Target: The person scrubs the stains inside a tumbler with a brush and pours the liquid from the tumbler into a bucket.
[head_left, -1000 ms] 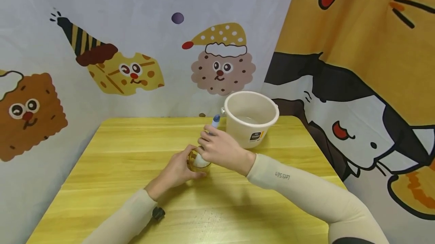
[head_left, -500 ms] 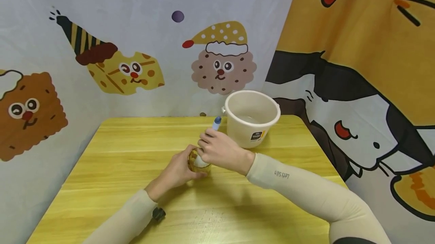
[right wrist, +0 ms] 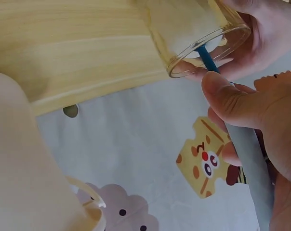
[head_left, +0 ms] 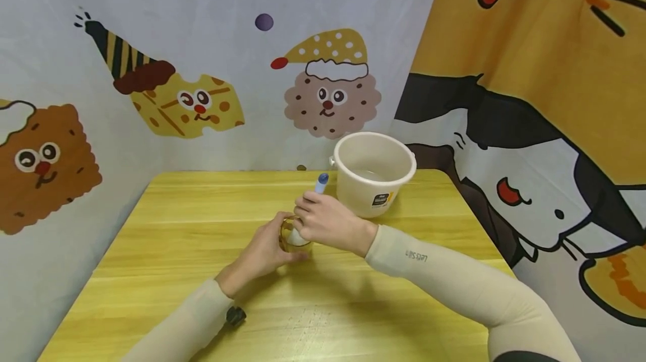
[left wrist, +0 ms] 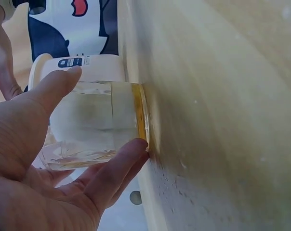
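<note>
A clear, amber-tinted glass cup (left wrist: 124,108) stands on the table in the head view, its base at the tabletop in the left wrist view. My left hand (head_left: 263,249) holds it round the side, thumb on one side and fingers on the other. Inside the cup sits the white, sponge-like head (head_left: 295,238) of a cup brush. My right hand (head_left: 330,222) grips the brush's pale handle (right wrist: 249,154) just above the cup's mouth. The handle's blue end (head_left: 323,177) sticks up past my fist, and a blue neck (right wrist: 207,58) runs down into the cup.
A cream plastic bucket (head_left: 363,199) stands at the back of the wooden table (head_left: 192,205), just behind my right hand. Small droplets (head_left: 309,320) dot the tabletop near the front. Cloth printed with cartoon figures (head_left: 328,101) hangs behind the table and along its sides.
Both hands keep their hold on the cup and the brush, in nearly the same places. The head view has shifted slightly, and the white brush head looks slightly shifted inside the cup.
</note>
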Demonstrator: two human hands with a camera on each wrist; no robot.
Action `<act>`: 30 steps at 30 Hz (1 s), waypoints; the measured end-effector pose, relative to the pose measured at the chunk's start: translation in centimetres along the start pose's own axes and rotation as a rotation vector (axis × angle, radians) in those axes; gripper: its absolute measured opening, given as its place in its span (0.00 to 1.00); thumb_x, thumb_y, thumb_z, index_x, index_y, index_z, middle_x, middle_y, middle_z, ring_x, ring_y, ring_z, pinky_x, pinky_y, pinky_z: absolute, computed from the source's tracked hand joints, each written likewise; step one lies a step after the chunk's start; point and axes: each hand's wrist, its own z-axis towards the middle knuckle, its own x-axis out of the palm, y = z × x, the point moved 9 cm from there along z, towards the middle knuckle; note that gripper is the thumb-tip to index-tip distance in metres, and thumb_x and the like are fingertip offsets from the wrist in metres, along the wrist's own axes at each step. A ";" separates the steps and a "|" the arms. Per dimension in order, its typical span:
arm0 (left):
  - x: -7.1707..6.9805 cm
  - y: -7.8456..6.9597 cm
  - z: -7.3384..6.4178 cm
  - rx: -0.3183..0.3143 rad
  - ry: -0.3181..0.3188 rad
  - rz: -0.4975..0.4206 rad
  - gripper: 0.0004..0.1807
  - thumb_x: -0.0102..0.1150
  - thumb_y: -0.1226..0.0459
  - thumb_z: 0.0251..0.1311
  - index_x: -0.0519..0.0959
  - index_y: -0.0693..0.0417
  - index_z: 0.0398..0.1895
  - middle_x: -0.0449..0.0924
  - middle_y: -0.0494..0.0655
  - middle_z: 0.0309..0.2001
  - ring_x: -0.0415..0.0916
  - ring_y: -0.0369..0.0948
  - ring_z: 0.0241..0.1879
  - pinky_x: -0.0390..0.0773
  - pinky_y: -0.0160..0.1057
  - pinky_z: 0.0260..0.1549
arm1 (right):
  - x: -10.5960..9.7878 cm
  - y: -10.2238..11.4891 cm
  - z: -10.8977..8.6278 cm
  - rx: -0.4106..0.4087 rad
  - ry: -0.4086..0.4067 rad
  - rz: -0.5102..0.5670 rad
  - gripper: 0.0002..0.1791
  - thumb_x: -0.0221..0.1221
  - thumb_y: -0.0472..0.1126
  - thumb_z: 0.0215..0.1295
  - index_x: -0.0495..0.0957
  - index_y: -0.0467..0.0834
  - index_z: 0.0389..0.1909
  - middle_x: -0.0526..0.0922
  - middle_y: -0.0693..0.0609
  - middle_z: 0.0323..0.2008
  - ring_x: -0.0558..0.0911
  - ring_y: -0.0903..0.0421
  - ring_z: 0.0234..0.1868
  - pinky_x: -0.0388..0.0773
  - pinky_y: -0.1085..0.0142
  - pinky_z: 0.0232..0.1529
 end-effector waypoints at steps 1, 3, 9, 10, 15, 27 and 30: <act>0.0 0.0 0.0 0.007 0.000 0.003 0.52 0.94 0.49 0.58 0.73 0.53 0.80 0.89 0.56 0.66 0.87 0.44 0.52 0.88 0.41 0.47 | 0.1 -0.1 -0.1 0.002 0.007 0.008 0.03 0.71 0.47 0.81 0.92 0.59 0.45 0.95 0.64 0.49 0.85 0.58 0.54 0.74 0.63 0.63; 0.1 -0.1 0.0 0.013 0.000 0.011 0.50 0.93 0.49 0.59 0.74 0.52 0.78 0.89 0.56 0.66 0.87 0.44 0.53 0.88 0.41 0.46 | 0.1 -0.3 -0.2 0.005 0.014 0.019 0.03 0.71 0.48 0.81 0.92 0.60 0.47 0.95 0.63 0.50 0.85 0.59 0.55 0.75 0.63 0.64; -0.1 -0.5 0.0 0.028 -0.007 0.028 0.46 0.94 0.50 0.58 0.76 0.51 0.75 0.90 0.58 0.65 0.90 0.50 0.57 0.90 0.45 0.50 | -0.3 -1.2 -0.5 0.029 0.011 0.027 0.04 0.72 0.47 0.80 0.94 0.61 0.49 0.95 0.62 0.51 0.86 0.58 0.56 0.75 0.62 0.66; -0.1 -0.5 0.0 0.030 -0.009 0.028 0.46 0.94 0.50 0.58 0.76 0.51 0.74 0.90 0.58 0.65 0.90 0.51 0.57 0.90 0.46 0.50 | -0.4 -1.3 -0.5 0.033 0.009 0.025 0.04 0.72 0.48 0.80 0.94 0.61 0.49 0.95 0.62 0.51 0.86 0.58 0.57 0.75 0.62 0.67; -0.2 -0.6 0.0 0.024 -0.007 0.033 0.46 0.94 0.50 0.58 0.77 0.52 0.75 0.90 0.58 0.66 0.90 0.50 0.56 0.90 0.47 0.48 | -1.2 -2.0 -0.8 0.043 -0.018 0.013 0.03 0.72 0.48 0.79 0.93 0.61 0.45 0.94 0.62 0.51 0.85 0.58 0.57 0.74 0.61 0.69; 0.2 -0.3 0.1 -0.020 0.009 0.006 0.52 0.94 0.54 0.59 0.72 0.50 0.82 0.89 0.58 0.67 0.90 0.52 0.60 0.93 0.54 0.56 | -3.1 -3.1 -1.0 0.074 -0.108 0.019 0.05 0.74 0.46 0.77 0.94 0.61 0.46 0.94 0.62 0.49 0.87 0.57 0.57 0.74 0.60 0.75; 0.3 -0.3 0.0 -0.016 0.010 -0.003 0.51 0.94 0.55 0.58 0.72 0.49 0.82 0.89 0.58 0.67 0.90 0.52 0.60 0.93 0.53 0.54 | -3.4 -3.0 -1.1 0.073 -0.119 0.018 0.06 0.75 0.46 0.76 0.94 0.61 0.48 0.94 0.62 0.50 0.87 0.57 0.58 0.74 0.60 0.76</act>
